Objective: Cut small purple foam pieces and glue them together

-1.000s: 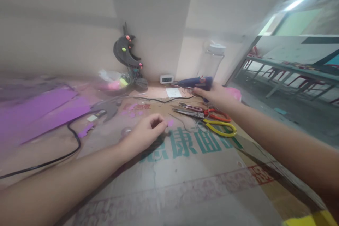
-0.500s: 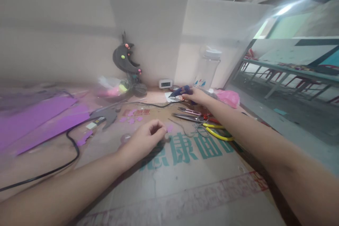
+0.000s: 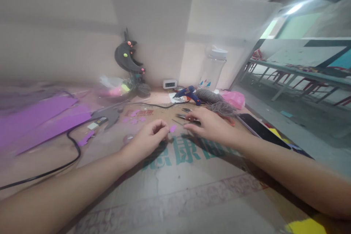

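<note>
Here, the left hand (image 3: 149, 138) curls, perhaps to pinch something small, though I cannot tell; the right hand (image 3: 207, 124), fingers parted, partly hides the scissors (image 3: 181, 116); between them lies a purple piece (image 3: 172, 128); beyond, the glue gun (image 3: 189, 93) overhangs white paper (image 3: 177, 100), likely against drips.

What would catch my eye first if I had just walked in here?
Probably the dark crescent moon with its bright dots, in front of the pale wall. Next come the vivid purple sheets over on the left. In the middle, two bare hands, the left hand and the right hand, are over printed cardboard, with a blue glue gun beyond the right one.
</note>
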Demonstrator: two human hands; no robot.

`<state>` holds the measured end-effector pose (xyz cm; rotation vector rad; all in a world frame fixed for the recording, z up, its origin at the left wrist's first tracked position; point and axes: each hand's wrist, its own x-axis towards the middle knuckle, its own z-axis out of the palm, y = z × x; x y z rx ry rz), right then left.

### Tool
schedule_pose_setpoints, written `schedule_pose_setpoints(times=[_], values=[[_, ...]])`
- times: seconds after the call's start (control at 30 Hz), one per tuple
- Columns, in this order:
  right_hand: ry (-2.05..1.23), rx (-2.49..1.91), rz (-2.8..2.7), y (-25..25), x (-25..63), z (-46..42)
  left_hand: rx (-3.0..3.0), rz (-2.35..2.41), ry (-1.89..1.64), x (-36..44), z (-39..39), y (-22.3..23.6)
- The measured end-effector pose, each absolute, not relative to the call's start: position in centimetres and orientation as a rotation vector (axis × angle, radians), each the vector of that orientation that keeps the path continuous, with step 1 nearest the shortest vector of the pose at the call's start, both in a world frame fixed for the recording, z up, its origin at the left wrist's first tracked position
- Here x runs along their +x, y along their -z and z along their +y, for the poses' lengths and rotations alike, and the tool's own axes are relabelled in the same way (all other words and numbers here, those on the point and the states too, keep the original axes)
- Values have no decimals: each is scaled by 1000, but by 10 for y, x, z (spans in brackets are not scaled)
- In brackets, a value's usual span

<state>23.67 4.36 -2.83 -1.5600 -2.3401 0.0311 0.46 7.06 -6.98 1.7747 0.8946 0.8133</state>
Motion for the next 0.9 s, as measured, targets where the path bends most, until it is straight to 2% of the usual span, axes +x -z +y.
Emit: schedule_pose_setpoints(times=[0.3, 0.63, 0.9], values=[[25, -1458, -2295, 70, 229, 62, 1814, 916, -814, 5, 69, 68], [-147, -1313, -2161, 66, 225, 37, 1804, 860, -813, 5, 68, 64], [14, -1239, -2235, 66, 221, 37, 1820, 802, -714, 3, 67, 65]])
